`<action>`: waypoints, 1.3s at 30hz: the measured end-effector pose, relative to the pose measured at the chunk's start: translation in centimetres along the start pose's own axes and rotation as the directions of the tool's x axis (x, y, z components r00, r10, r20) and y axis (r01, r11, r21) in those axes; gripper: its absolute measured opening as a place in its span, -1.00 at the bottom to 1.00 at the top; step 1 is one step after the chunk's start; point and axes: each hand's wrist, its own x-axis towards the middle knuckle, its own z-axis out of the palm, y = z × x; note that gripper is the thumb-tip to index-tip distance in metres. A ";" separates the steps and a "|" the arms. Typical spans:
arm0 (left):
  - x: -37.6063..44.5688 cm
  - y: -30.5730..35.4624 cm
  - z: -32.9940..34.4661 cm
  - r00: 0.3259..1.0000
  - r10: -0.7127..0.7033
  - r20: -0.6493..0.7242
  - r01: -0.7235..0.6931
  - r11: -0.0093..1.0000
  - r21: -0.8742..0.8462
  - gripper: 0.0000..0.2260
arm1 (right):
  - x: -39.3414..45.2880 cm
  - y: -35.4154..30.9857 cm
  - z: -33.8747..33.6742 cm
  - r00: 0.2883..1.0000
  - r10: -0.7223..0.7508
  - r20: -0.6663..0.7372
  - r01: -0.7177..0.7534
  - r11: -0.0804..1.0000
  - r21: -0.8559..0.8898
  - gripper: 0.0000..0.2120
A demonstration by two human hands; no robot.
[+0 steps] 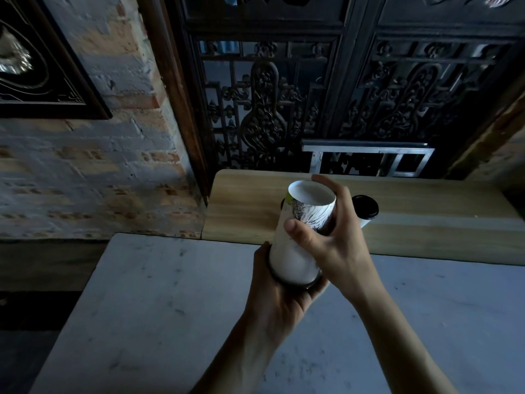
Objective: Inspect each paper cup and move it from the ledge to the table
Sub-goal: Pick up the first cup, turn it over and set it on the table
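Observation:
Both my hands hold one white paper cup (292, 257) with a black printed pattern, above the seam between ledge and table. It is turned over: its recessed white base points up and away, and its black lid end rests in my left hand (272, 297). My right hand (329, 234) wraps the upper part, thumb on the near side. A second white cup with a black lid (366, 212) stands on the wooden ledge (426, 214) just right of my right hand. A dark shape with a green spot (285, 202) peeks out behind the held cup; I cannot tell what it is.
The grey marble table (142, 308) spreads below the ledge, toward me. A brick wall with a dark framed picture (42, 66) is on the left. A carved dark wooden screen (312, 95) and a metal frame (369, 155) stand behind the ledge.

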 end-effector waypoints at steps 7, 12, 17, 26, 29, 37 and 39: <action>0.2 1.6 -0.5 0.994 0.099 -0.041 -0.089 0.977 0.196 -0.59 | -0.6 0.6 -1.3 0.999 0.037 -0.023 -0.036 0.999 0.029 -0.34; 0.1 4.6 -0.7 0.950 0.304 -0.068 -0.235 0.841 0.487 -0.71 | -1.1 0.9 -2.7 0.997 0.071 0.018 -0.069 0.991 -0.116 -0.35; 0.7 7.0 -1.0 0.828 0.556 0.078 -0.370 0.436 0.821 -0.69 | -1.4 2.8 -3.5 0.978 0.163 0.130 -0.135 0.971 -0.199 -0.33; 0.3 7.8 -1.1 0.733 0.497 0.464 -0.418 -0.208 0.884 -0.55 | -1.8 5.0 -1.9 0.959 0.186 0.213 -0.025 0.807 -0.590 -0.23; 0.2 7.6 -1.0 0.730 0.454 0.510 -0.417 -0.296 0.860 -0.54 | -1.9 5.4 -1.3 0.951 0.189 0.243 0.002 0.785 -0.619 -0.20; -0.1 6.7 -1.2 0.804 0.512 0.302 -0.456 0.206 0.866 -0.60 | -2.5 6.6 -0.4 0.961 0.175 0.212 -0.068 0.898 -0.435 -0.23; 0.1 6.0 -2.1 0.835 0.506 0.218 -0.468 0.442 0.765 -0.56 | -2.8 7.1 -0.1 0.965 0.169 0.201 -0.081 0.920 -0.382 -0.23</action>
